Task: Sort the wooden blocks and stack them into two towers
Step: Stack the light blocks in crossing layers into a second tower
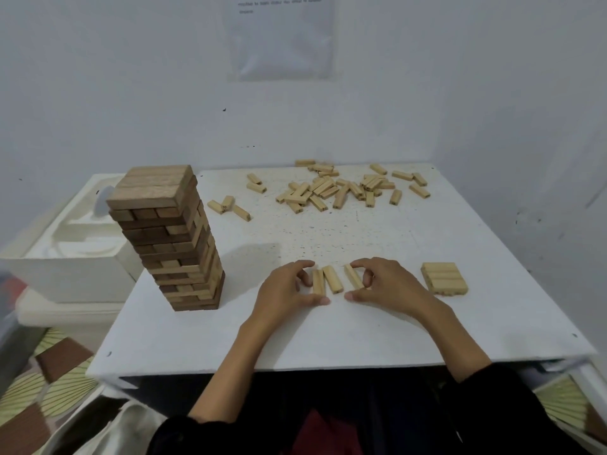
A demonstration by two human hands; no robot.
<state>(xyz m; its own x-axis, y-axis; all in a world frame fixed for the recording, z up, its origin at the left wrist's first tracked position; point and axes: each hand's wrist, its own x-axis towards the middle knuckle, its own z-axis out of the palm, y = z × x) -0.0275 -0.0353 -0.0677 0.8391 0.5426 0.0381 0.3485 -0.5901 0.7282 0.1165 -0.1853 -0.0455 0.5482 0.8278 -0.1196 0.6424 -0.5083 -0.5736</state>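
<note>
My left grip [285, 290] and right grip [386, 284] pinch the outer two of three pale blocks [332, 279], which lie between them on the worktop [328, 336] with gaps showing. I judge I'm squaring a layer. Next I must press them flush and lift them onto the pale stack [445, 279] just beyond my right grip. The darker tower [170, 238] stands beyond my left grip, and loose blocks [338, 188] lie farther ahead.
</note>
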